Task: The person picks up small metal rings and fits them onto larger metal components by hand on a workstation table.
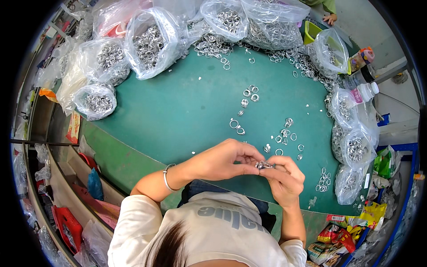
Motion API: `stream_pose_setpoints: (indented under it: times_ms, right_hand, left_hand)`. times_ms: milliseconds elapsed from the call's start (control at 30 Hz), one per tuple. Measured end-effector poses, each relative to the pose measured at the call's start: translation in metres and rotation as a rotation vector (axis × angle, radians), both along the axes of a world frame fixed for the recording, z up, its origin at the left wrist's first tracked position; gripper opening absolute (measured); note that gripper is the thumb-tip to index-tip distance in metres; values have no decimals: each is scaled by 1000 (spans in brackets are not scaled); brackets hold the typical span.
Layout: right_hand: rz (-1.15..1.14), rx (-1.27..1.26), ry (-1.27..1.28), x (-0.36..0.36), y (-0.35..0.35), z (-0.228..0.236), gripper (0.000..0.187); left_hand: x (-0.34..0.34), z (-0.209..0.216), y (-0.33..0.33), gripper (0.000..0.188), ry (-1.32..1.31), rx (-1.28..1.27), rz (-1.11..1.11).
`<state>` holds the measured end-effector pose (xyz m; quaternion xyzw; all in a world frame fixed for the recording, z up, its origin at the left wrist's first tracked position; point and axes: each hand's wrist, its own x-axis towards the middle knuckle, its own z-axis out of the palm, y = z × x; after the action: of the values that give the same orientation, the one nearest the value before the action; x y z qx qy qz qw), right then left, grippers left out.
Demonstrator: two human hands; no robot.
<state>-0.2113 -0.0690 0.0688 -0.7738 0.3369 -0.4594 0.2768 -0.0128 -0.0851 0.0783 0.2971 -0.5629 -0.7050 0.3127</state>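
Observation:
Close to the table's near edge, my left hand (227, 161) and my right hand (284, 179) meet, their fingertips pinched around a few silver rings (264, 165). How many rings each hand has is hard to make out. Just beyond my fingers, loose rings (284, 133) lie scattered on the green table (178, 111). A second loose group of rings (251, 93) sits farther off, near the middle. To the right of my right hand lies a flat cluster of rings (323, 181). A metal bangle circles my left wrist.
Clear plastic bags full of rings (149, 46) line the far and left edges. More bags (356, 149) stand along the right edge, with a white-capped bottle (367, 91). Loose rings are heaped at the back. Another person's hand (330, 18) shows at the far right.

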Motion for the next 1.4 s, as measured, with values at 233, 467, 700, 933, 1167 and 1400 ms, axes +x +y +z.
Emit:
stream_pose_setpoints:
  times_ms: [233, 467, 700, 933, 1167, 1400]
  right_hand:
    - [-65, -64, 67, 0, 5, 6, 22]
    - [-31, 159, -155, -3, -4, 4, 17]
    - [-228, 581, -453, 2, -16, -20, 26]
    - [-189, 171, 9, -1, -15, -21, 28]
    - [-136, 790, -184, -5, -2, -3, 17]
    - [-179, 763, -389, 2, 5, -3, 11]
  left_hand:
    - [-7, -5, 9, 20, 5, -7, 154]
    - [-10, -26, -4, 21, 180, 356, 311]
    - [-16, -46, -26, 28, -513, -640, 614]
    - [-24, -24, -14, 15, -82, 204, 231]
    - [-28, -25, 0, 12, 174, 18, 491]
    - [-30, -21, 10, 13, -66, -422, 483]
